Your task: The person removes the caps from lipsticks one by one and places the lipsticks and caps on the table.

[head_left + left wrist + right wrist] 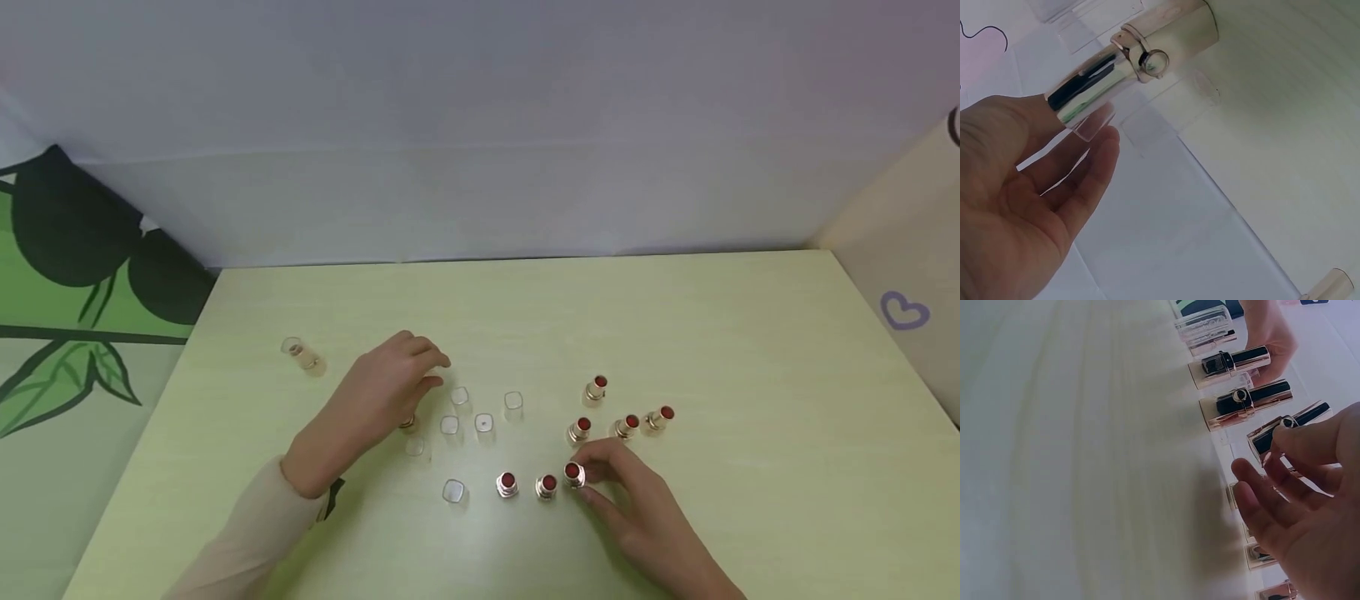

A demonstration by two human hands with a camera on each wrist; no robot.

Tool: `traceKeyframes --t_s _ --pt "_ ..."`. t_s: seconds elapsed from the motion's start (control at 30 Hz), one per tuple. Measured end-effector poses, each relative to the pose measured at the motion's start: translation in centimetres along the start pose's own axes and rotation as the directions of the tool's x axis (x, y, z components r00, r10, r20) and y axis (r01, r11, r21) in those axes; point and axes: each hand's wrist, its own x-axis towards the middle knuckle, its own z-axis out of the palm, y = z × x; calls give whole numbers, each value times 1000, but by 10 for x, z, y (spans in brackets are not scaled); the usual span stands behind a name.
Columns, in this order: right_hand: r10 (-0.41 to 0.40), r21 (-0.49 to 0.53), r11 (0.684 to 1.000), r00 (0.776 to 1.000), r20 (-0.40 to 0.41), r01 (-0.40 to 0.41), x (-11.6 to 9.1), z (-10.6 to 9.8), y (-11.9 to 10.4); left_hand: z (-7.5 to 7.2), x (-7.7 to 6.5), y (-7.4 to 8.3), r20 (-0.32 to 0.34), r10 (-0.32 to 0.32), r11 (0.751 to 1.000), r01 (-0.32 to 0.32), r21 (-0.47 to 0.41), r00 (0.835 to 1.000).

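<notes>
My right hand [630, 500] pinches a gold lipstick [573, 476] with a dark red top, upright, between thumb and finger. Two similar lipsticks stand left of it, the nearer one [547, 487] close to the held one. The right wrist view shows the held lipstick [1263, 439] tilted in that frame, its ring-like clasp by the thumb. My left hand [382, 383] hovers among clear caps, fingers loosely bent, with nothing visibly gripped. A gold tube [407, 423] stands partly hidden below it; the left wrist view shows this tube [1172, 37] with a clear cap [1095, 122] near the fingertips.
Several clear caps, one [483, 423] near the middle, stand between my hands. Another cap [453, 492] is nearer the front. Several red-topped lipsticks, including one [596, 388], stand beyond my right hand. A tube with a clear top [303, 354] is at the far left. A wall backs the table [750, 350].
</notes>
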Motion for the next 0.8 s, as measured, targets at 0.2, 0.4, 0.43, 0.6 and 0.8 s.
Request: traceKeyframes --t_s 0.2,0.4,0.43,0.6,0.8 --pt "19 -15 1000 1000 25 -19 0 0 1 3 6 -3 30 14 1000 -15 22 999" --pt "20 -42 999 999 26 -19 -1 0 3 7 10 -6 46 50 996 -54 68 998" --pt "25 -41 999 999 28 -24 -1 0 3 7 11 -7 49 53 996 -56 73 997" --pt "45 -42 998 998 40 -43 -1 0 6 10 12 -8 70 51 994 -57 91 996" --pt "38 -53 998 999 32 -37 -2 2 9 10 15 -7 95 52 992 -62 107 994"
